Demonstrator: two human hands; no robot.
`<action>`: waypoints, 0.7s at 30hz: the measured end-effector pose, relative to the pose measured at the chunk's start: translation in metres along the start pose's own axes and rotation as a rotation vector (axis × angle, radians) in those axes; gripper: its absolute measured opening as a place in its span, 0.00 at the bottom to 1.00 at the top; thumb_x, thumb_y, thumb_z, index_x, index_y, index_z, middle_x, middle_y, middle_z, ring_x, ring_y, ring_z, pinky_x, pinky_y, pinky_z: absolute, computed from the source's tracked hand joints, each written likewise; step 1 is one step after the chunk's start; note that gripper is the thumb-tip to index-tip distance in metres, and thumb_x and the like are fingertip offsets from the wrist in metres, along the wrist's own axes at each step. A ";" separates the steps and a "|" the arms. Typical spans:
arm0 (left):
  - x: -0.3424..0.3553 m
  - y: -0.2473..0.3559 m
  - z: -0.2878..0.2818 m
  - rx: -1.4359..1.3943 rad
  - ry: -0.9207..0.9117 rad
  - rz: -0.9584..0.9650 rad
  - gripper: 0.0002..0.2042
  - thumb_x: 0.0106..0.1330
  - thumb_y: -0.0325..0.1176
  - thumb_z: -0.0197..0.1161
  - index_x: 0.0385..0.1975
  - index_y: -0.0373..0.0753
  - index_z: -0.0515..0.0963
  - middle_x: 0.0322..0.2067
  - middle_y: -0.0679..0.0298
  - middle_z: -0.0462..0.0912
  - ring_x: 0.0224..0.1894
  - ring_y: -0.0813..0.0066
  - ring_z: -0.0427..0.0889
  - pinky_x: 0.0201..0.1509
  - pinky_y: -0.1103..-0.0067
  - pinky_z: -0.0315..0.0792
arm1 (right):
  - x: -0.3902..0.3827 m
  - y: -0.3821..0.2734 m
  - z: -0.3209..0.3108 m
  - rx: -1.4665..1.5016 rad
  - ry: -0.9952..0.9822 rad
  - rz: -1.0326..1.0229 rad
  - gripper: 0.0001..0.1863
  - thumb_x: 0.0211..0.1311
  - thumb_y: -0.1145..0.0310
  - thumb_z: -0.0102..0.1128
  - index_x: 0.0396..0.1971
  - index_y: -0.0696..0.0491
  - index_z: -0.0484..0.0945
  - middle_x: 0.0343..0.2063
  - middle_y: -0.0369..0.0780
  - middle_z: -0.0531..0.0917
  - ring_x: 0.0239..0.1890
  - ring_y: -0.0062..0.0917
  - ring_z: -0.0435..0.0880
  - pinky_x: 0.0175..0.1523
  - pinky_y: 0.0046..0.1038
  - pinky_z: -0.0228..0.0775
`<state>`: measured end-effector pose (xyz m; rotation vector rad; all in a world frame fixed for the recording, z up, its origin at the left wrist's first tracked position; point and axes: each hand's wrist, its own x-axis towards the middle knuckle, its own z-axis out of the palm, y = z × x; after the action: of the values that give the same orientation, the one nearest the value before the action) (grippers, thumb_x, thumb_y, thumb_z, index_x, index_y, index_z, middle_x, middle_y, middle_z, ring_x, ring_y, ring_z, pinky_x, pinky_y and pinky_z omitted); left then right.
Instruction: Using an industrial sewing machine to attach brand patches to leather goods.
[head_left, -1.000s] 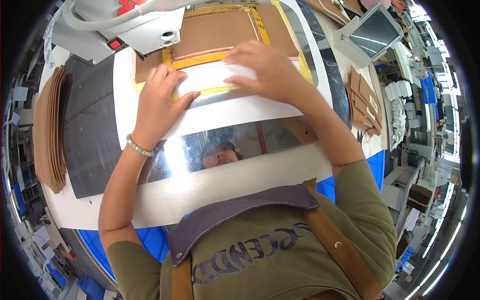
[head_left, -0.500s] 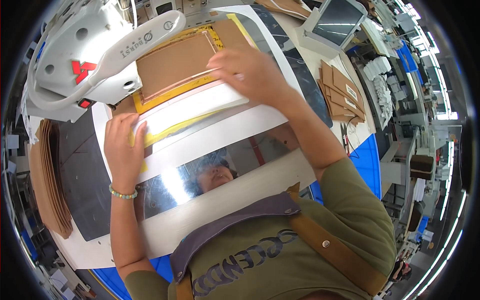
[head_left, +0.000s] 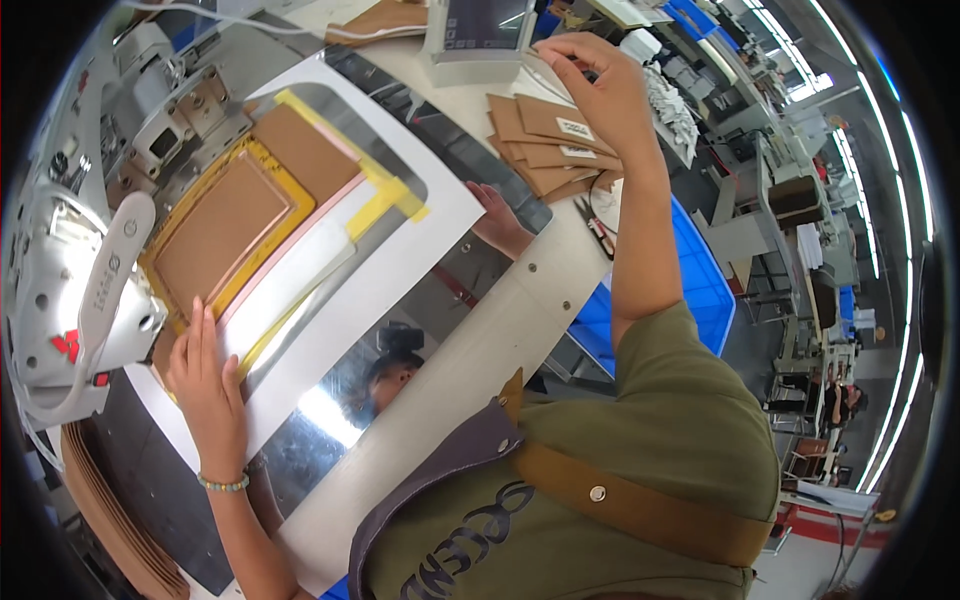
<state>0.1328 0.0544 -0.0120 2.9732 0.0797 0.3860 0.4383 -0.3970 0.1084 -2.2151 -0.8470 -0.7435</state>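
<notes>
My left hand (head_left: 208, 375) lies with fingers stretched out at the near left corner of a yellow frame (head_left: 262, 258). Inside this frame sits a brown panel (head_left: 220, 235) with a lighter border. The frame rests over a white sheet (head_left: 440, 215) with a rounded cutout, beside a pale strip (head_left: 310, 285) and yellow tape (head_left: 385, 190). My right hand (head_left: 605, 95) is raised at the far right, close to the screen unit (head_left: 490, 25). Its fingers are bent, index finger and thumb drawn together; whatever they hold is too small to make out.
A white sewing machine (head_left: 90, 310) stands at the left. Several brown pieces with white labels (head_left: 550, 140) lie fanned out below my right hand, near snips (head_left: 597, 228). A blue bin (head_left: 660, 290) is beside the table. Brown sheets (head_left: 110, 520) are stacked at the near left.
My right hand has left the framed panel and moved right, up to the screen unit. The view has turned right. My left hand stays at the frame's corner.
</notes>
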 end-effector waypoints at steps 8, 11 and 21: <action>0.008 0.000 0.006 0.204 0.041 0.035 0.27 0.81 0.40 0.56 0.74 0.32 0.70 0.72 0.52 0.75 0.65 0.49 0.74 0.73 0.60 0.67 | -0.029 0.063 -0.056 -0.592 -0.402 0.223 0.17 0.64 0.58 0.70 0.48 0.49 0.91 0.46 0.43 0.92 0.50 0.43 0.89 0.56 0.42 0.80; 0.000 -0.005 0.005 0.270 0.030 -0.019 0.25 0.82 0.39 0.56 0.72 0.31 0.72 0.69 0.49 0.78 0.66 0.47 0.75 0.72 0.60 0.69 | -0.035 0.066 -0.044 -0.470 -0.592 0.436 0.19 0.65 0.58 0.69 0.52 0.49 0.90 0.48 0.45 0.91 0.51 0.42 0.90 0.58 0.41 0.80; -0.041 -0.050 -0.024 0.176 0.045 -0.199 0.23 0.81 0.38 0.60 0.70 0.32 0.75 0.66 0.51 0.80 0.68 0.50 0.77 0.73 0.62 0.69 | -0.064 0.195 -0.007 -0.163 -0.687 0.535 0.08 0.71 0.65 0.69 0.42 0.52 0.86 0.31 0.33 0.82 0.38 0.19 0.81 0.46 0.24 0.74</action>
<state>0.0852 0.1038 -0.0063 3.0891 0.4317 0.4412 0.5375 -0.5397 -0.0017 -2.7119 -0.4439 0.2317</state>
